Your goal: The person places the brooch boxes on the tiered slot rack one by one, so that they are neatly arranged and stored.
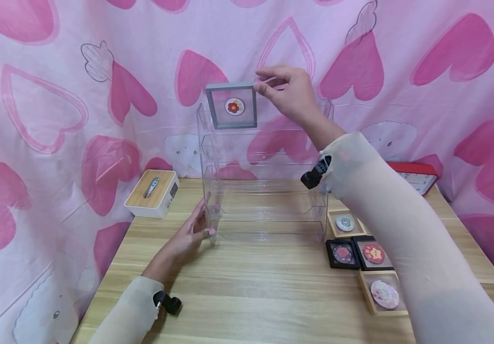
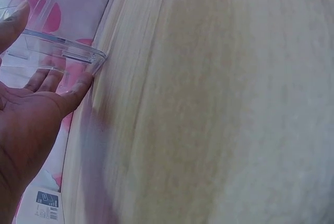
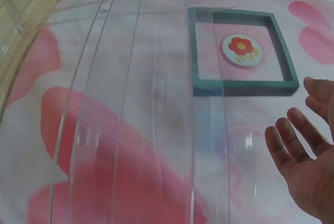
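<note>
Head view: grey-green frame with a red-flower badge stands on the top tier of the clear rack, upper middle of the picture, left part of that tier. Right hand is at the frame's upper right corner, thumb and index fingertips right by it; contact not readable from this angle. Left hand is at the rack's lower left corner, thumb at the near edge, fingers along the outer side, so a light hold. White box with a wood-look top at centre left, nail clipper on it. Lower right: wood frame, small black frame, bigger black frame, lower wood frame, all with round badges, partly behind the right sleeve.

Left wrist view: rack corner at upper left, between thumb and fingers; fingers spread, a fingertip against the plastic. Box label at bottom left.

Right wrist view: grey-green frame at upper right, its left part seen through clear plastic. Right hand at right edge, fingers loosely bent and spread, small gap to the frame's corner, pinching nothing.
</note>
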`<action>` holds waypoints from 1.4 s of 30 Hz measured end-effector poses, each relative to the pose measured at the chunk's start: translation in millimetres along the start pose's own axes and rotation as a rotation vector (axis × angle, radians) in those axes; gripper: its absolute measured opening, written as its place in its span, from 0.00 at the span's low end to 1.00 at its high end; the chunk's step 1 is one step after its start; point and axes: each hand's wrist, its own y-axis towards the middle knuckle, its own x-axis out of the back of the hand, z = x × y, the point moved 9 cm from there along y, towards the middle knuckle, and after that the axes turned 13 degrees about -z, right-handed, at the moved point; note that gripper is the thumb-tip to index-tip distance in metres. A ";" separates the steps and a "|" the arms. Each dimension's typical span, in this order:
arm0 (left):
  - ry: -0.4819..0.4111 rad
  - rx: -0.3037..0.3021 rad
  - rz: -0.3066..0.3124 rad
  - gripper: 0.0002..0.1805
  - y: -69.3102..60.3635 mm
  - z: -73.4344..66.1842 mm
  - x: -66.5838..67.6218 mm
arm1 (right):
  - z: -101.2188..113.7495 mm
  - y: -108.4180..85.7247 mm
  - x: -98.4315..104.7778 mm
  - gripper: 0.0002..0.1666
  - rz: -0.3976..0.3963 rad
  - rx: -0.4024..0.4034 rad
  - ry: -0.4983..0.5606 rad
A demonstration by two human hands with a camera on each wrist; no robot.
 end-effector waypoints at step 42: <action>0.100 -0.013 0.021 0.62 -0.5 -4.3 7.7 | -121.9 -62.9 164.1 0.31 0.052 0.005 -0.341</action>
